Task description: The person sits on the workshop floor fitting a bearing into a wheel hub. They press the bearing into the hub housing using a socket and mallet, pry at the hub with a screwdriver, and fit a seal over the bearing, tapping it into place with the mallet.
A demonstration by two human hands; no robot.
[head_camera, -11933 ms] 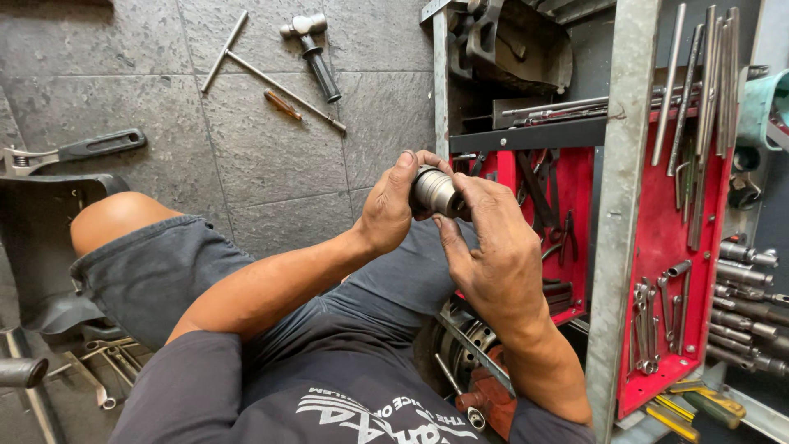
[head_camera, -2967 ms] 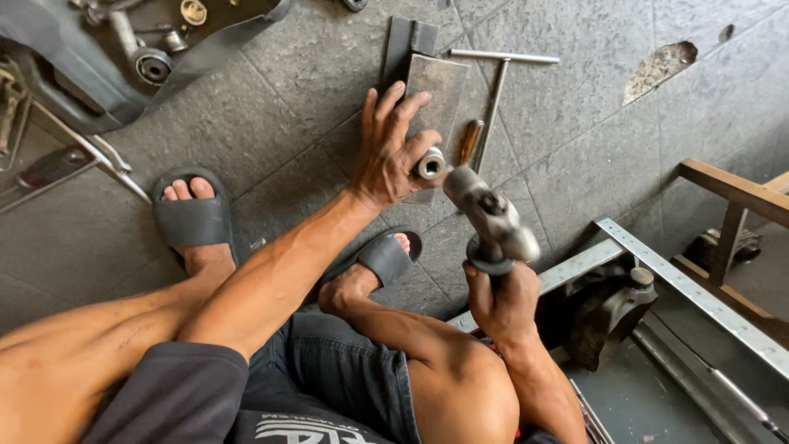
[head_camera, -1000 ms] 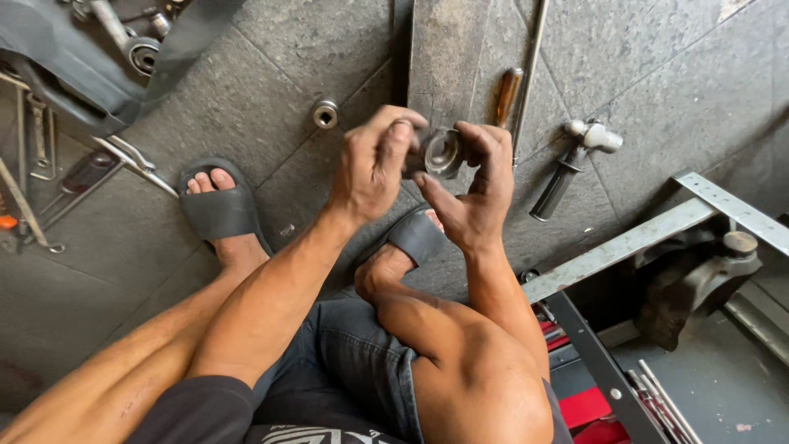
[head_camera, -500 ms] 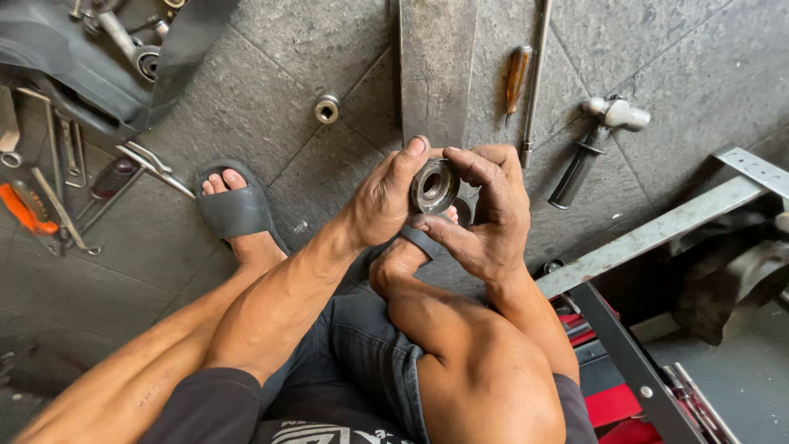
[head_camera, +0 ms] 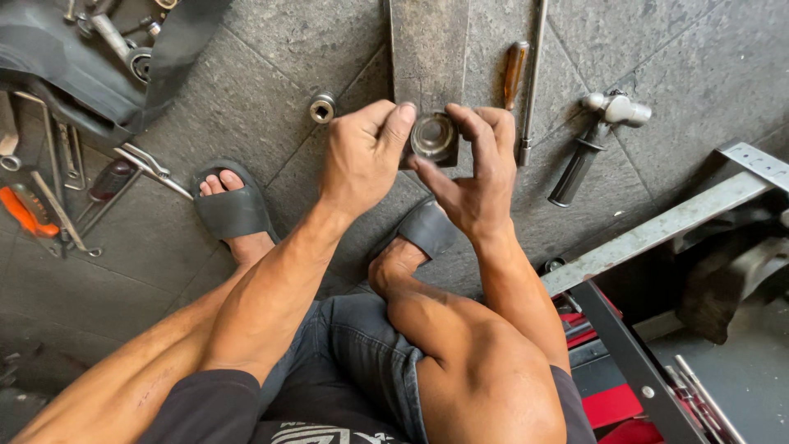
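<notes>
- The left hand (head_camera: 362, 156) and the right hand (head_camera: 477, 177) meet over the grey tiled floor (head_camera: 263, 66), both pinching one round metal bearing (head_camera: 433, 136) between them.
- The left thumb presses against the bearing's left rim; the other left fingers are curled in behind it.
- The right thumb pushes up from beneath the bearing, while the right fingers arch over its top and right edge.
- The bearing is held in the air in front of a flat steel plate (head_camera: 427, 41), which lies on the floor just beyond the bearing.
- A small socket (head_camera: 321, 108) stands on the floor to the left of the bearing, near the left knuckles.
- A wooden-handled tool (head_camera: 514, 72) and a long steel rod (head_camera: 534, 74) lie side by side just right of the bearing.
- A hammer with a black grip (head_camera: 596, 136) lies farther right of the bearing, well apart from the hands.
- Two feet in dark sandals rest below the bearing: one sandal (head_camera: 230, 210) to its lower left, the other (head_camera: 427, 230) almost directly beneath.
- Spanners and an orange-handled tool (head_camera: 29, 210) lie far left of the bearing.
- A red tool cabinet (head_camera: 625, 386) stands to the bearing's lower right.
</notes>
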